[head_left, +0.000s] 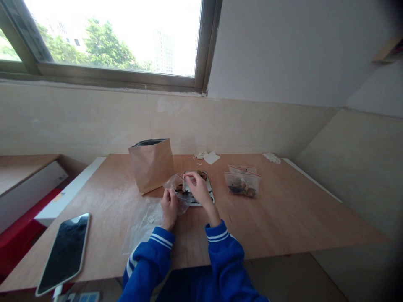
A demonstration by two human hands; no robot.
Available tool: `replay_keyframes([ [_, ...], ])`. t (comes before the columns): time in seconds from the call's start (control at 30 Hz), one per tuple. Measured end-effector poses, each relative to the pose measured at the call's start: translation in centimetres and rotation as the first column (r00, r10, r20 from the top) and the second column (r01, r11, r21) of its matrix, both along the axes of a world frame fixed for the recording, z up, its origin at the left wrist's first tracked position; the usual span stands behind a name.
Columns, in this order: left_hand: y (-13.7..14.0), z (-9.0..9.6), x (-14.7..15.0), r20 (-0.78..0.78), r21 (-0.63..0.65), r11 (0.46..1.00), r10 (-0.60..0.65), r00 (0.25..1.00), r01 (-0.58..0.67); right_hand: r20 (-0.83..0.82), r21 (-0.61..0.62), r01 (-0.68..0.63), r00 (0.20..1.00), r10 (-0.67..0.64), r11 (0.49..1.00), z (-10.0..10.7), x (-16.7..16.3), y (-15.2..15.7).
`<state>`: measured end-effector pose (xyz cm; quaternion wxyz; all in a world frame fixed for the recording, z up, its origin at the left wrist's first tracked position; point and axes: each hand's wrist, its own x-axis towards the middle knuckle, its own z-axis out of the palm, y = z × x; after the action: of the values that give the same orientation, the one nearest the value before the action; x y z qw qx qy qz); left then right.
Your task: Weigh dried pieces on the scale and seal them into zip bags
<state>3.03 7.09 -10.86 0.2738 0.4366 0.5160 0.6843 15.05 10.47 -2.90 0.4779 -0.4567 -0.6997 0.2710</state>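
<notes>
My left hand point(170, 205) is closed on the near left edge of a clear zip bag point(179, 187) that has some dark pieces in it. The fingers of my right hand point(198, 188) are pinched at the bag's upper right, by its red zip strip. Behind and below the bag lies a white kitchen scale point(211, 193), partly covered by my right hand, with a brown piece point(202, 174) on its plate. Under my left wrist, another clear plastic bag point(143, 220) is spread flat on the table.
A brown paper pouch point(151, 165) stands upright with its top open at the back left. Filled zip bags point(243, 184) lie at the right. Whitish scraps point(211, 157) rest near the wall. A tablet point(65, 249) with a cable lies on the left table edge.
</notes>
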Motion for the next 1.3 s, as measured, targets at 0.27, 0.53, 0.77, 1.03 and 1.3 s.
replay_keyframes([
  [0.27, 0.2, 0.0, 0.0, 0.098, 0.011, 1.0, 0.019, 0.995, -0.021, 0.359, 0.114, 0.097, 0.924, -0.132, 0.989, -5.7, 4.2, -3.6],
  [0.53, 0.1, 0.2, 0.0, 0.143, 0.007, 1.0, 0.009, 0.99, -0.01, 0.556, 0.173, 0.077, 0.815, -0.161, 0.982, -8.3, 3.1, -5.1],
  [0.77, 0.1, 0.2, 0.0, 0.128, 0.009, 1.0, 0.011, 0.992, -0.012, 0.305, 0.117, 0.079, 0.946, -0.111, 0.99, -6.7, 3.2, -5.6],
  [1.03, -0.1, -1.1, -0.3, -0.14, 0.024, 1.0, 0.008, 0.99, -0.005, -0.099, 0.009, 0.084, 0.992, -0.083, 0.996, -0.4, 1.3, -3.9],
  [1.3, 0.1, -2.0, -0.2, -0.169, 0.025, 1.0, -0.005, 0.986, 0.009, 0.129, 0.228, 0.179, 0.969, -0.212, 0.957, -2.0, 3.7, -0.2],
])
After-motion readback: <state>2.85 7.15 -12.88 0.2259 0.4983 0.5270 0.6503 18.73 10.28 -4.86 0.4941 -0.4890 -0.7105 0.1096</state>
